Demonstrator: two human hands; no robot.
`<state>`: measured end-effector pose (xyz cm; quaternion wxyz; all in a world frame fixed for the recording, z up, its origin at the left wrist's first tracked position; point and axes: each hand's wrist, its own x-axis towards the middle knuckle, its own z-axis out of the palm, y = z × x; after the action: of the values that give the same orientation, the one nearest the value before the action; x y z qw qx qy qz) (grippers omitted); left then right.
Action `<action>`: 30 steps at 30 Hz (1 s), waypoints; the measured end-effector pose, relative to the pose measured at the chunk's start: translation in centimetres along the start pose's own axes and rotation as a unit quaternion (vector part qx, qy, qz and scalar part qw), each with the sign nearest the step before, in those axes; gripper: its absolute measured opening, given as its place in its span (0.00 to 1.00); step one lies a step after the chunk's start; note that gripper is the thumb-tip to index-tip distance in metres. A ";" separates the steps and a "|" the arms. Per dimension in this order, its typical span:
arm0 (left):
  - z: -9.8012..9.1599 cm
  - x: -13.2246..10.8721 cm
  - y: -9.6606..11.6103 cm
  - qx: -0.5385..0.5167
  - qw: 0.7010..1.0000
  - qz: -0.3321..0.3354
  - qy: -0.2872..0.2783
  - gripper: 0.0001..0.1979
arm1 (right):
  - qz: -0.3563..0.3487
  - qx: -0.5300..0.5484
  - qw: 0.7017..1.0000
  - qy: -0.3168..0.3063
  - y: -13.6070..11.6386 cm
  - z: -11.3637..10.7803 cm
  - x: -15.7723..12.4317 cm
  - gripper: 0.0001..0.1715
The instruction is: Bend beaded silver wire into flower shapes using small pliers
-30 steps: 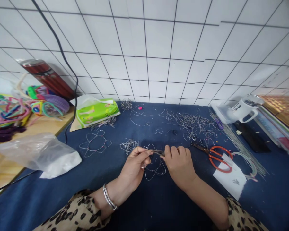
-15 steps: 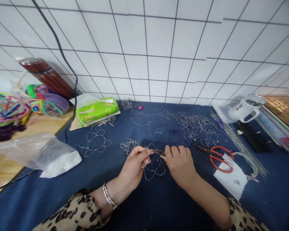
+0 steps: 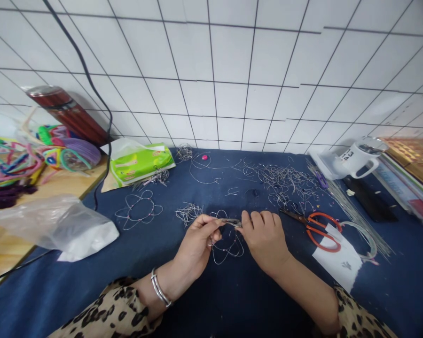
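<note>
My left hand [image 3: 199, 241] pinches a flower-shaped wire frame [image 3: 228, 256] whose thin loops hang below the fingers, over the blue cloth. My right hand [image 3: 265, 238] is wrapped round a pair of pliers [image 3: 234, 221]; its handles are mostly hidden in the palm. The jaws reach left to my left fingertips, where they meet the wire. Exactly what the jaws grip is too small to make out. A second flower-shaped wire frame [image 3: 139, 210] lies flat to the left. Just behind my left hand is a small heap of bent wire pieces [image 3: 189, 213].
Orange-handled scissors [image 3: 322, 232] lie on the right by white paper [image 3: 341, 265] and long straight wires [image 3: 359, 220]. Tangled wire [image 3: 285, 180] spreads behind. A white mug [image 3: 361, 157] stands far right. On the left are a green tissue pack [image 3: 139, 164], a plastic bag [image 3: 66, 225] and a flask [image 3: 70, 115].
Both hands stay almost in place. The pliers in my right hand have turned slightly, and the wire frame has shifted a little. The whole view has moved very slightly.
</note>
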<state>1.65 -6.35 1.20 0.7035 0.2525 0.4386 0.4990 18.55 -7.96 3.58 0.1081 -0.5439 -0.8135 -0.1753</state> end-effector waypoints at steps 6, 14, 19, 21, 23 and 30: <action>0.1 -0.2 0.2 -0.009 1.000 -0.002 -0.006 0.06 | -0.004 -0.015 1.000 -0.002 -0.1 0.2 -0.2 0.20; 0.1 -0.2 0.2 -0.006 1.000 0.003 -0.002 0.07 | -0.006 -0.018 1.000 0.003 -0.2 0.3 -0.3 0.20; 0.1 -0.1 0.1 -0.006 1.000 0.002 0.005 0.08 | -0.014 -0.015 1.000 -0.009 -0.1 0.3 -0.4 0.20; 0.1 -0.1 0.0 -0.007 1.000 0.001 0.010 0.08 | -0.018 -0.013 1.000 -0.012 0.0 0.3 -0.4 0.20; 0.1 -0.1 0.0 -0.004 1.000 0.000 0.009 0.08 | -0.018 -0.013 1.000 -0.013 0.1 0.2 -0.4 0.20; -0.1 0.0 0.6 0.074 0.997 0.008 -0.031 0.09 | -0.015 0.012 0.999 -0.038 0.8 0.1 -0.2 0.20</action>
<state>1.31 -6.13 1.64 0.6921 0.3230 0.4501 0.4627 19.38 -7.86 3.57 0.0805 -0.5370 -0.8269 -0.1464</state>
